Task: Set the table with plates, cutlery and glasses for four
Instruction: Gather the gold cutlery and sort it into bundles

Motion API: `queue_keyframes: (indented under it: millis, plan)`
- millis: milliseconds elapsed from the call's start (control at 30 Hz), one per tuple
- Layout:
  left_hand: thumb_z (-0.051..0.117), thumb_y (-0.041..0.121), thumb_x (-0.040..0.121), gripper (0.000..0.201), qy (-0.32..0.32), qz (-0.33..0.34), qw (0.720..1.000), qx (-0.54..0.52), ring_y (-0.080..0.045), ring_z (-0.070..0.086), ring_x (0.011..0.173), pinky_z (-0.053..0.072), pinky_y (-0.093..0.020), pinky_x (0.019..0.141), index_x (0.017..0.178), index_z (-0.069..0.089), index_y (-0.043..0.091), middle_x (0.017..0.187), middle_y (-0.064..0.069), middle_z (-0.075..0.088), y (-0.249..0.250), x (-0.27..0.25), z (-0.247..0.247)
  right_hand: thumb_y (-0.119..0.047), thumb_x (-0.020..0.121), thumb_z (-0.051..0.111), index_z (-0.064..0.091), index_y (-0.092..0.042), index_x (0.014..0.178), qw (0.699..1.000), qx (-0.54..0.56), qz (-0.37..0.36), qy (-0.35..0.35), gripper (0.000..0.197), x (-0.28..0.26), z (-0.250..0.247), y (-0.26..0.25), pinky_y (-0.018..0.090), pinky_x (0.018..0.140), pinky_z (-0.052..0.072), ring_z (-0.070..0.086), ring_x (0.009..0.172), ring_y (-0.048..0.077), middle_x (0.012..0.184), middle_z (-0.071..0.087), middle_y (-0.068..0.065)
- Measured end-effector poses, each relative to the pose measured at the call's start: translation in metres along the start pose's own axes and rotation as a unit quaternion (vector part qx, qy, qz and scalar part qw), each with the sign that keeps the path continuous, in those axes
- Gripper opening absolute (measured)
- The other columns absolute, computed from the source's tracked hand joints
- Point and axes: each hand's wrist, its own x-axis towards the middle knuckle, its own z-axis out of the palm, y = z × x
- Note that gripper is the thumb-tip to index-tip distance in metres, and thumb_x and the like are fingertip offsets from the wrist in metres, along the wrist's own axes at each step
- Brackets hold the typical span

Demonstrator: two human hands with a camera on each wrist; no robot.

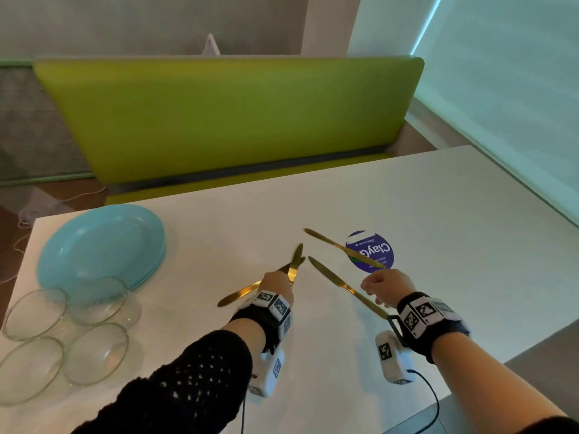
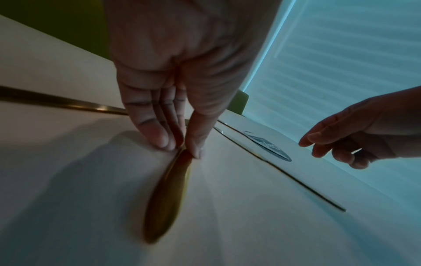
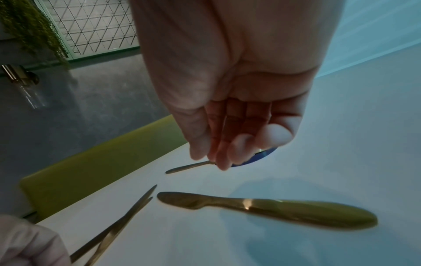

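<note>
L hand (image 1: 277, 285) pinches a gold knife (image 1: 295, 264) over the white bench (image 1: 438, 195), crossing a 2nd piece. R hand (image 1: 387, 285), fingers loosely curled, empty, betw. two more knives (image 1: 344, 288). Blue plates (image 1: 100, 245) and glass bowls (image 1: 94, 352) stacked at L.

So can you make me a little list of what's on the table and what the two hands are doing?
Table: white table
Plates: stack of blue plates, far left
Glass bowls: four clear glass bowls, near left, beside the plates
Knives: four gold knives; two crossed by the left hand, two lying loose
Left hand: pinches one crossed knife
Right hand: fingers curled, over the knife on the sticker; hold unclear
Sticker: round purple sticker
Seat: green bench behind the table
</note>
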Motion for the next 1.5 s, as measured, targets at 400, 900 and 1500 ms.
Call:
queue_keyframes:
  millis: [400,900,1500]
  plan:
    - [0.053,0.015,0.091,0.033,-0.024,-0.025,0.999,-0.004,-0.027,0.06,0.115,0.048,-0.03,0.091,0.121,0.06,0.003,0.125,-0.013,0.062,0.007,0.012,0.0,-0.02,0.089,0.06,0.071,-0.014,0.093,1.0,-0.02,-0.01,-0.015,0.013,0.023,0.016,-0.016,0.021,0.07,0.051,0.059,0.08,0.012,0.082,0.065,-0.005]
    - [0.039,0.015,0.092,0.029,-0.07,-0.022,0.96,-0.269,-0.014,0.054,0.054,0.044,-0.019,0.051,0.115,0.052,0.005,0.087,-0.009,0.059,0.014,0.018,-0.032,-0.021,0.084,0.067,0.068,-0.016,0.105,0.996,-0.087,0.029,0.02,0.021,0.021,0.03,-0.011,0.024,0.087,0.05,0.06,0.094,0.014,0.105,0.068,0.001]
    - [0.039,0.016,0.098,0.02,-0.027,0.025,0.922,-0.384,-0.012,0.049,0.052,0.039,-0.018,0.046,0.094,0.058,0.009,0.067,0.0,0.051,-0.017,0.021,-0.03,-0.032,0.083,0.062,0.067,-0.015,0.096,0.97,-0.23,0.077,0.031,0.022,0.005,0.044,-0.03,0.025,0.07,0.051,0.059,0.077,0.018,0.083,0.061,0.0]
